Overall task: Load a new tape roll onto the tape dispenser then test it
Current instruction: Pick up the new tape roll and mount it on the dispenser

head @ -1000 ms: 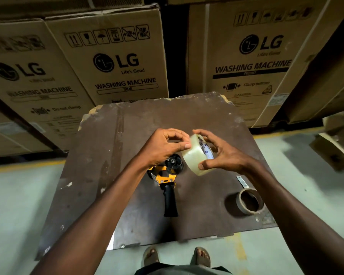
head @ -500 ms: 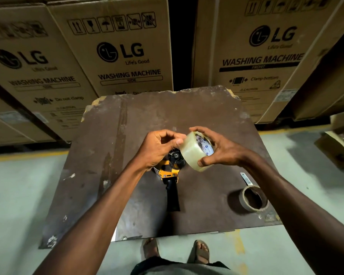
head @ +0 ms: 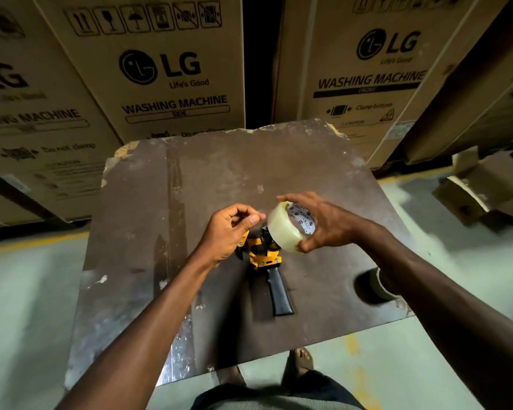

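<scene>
Tape roll (head: 285,229): clear, held in the air by the right hand (head: 328,223), fingers curled over its top rim and thumb under. Left hand (head: 228,232): thumb and forefinger pinched narrow just beside the roll's edge; whether they grip a tape end cannot be told. Tape dispenser (head: 264,258): yellow, black handle, lying on the brown board (head: 190,202) below the fingers. Empty core (head: 379,284): beneath the right forearm.

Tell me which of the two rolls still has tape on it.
The clear tape roll in the right hand; the empty core on the table is mostly hidden behind that forearm.
</scene>
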The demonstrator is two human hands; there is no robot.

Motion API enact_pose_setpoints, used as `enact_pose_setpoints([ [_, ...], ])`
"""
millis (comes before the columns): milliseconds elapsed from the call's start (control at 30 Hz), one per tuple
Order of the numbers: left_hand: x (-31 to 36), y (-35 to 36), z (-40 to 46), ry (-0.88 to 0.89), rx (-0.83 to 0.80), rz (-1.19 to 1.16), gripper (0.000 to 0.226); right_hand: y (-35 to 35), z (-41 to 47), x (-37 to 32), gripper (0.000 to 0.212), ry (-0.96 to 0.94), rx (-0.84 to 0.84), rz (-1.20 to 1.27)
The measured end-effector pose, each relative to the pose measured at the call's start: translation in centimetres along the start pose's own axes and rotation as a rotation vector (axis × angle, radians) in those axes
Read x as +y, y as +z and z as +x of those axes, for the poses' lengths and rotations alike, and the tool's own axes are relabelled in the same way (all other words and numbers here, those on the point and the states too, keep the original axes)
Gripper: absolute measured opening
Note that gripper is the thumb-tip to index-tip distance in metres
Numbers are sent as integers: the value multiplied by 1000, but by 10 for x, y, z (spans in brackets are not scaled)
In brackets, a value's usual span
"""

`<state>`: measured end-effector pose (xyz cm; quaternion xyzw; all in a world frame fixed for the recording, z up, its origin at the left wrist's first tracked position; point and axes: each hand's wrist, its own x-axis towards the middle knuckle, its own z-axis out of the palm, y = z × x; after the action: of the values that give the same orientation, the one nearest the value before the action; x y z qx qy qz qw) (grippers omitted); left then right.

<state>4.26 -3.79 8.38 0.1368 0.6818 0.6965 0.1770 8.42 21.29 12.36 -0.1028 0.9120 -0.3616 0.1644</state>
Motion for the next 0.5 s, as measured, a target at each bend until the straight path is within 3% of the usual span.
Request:
enact_pose_setpoints([
  [267,-43,-11,-5,61,146,553,4,19,32,12,127,117,-27,-307],
  [500,-71,-7,-2,-45,191,576,4,22,60,29,124,76,-120,-398],
])
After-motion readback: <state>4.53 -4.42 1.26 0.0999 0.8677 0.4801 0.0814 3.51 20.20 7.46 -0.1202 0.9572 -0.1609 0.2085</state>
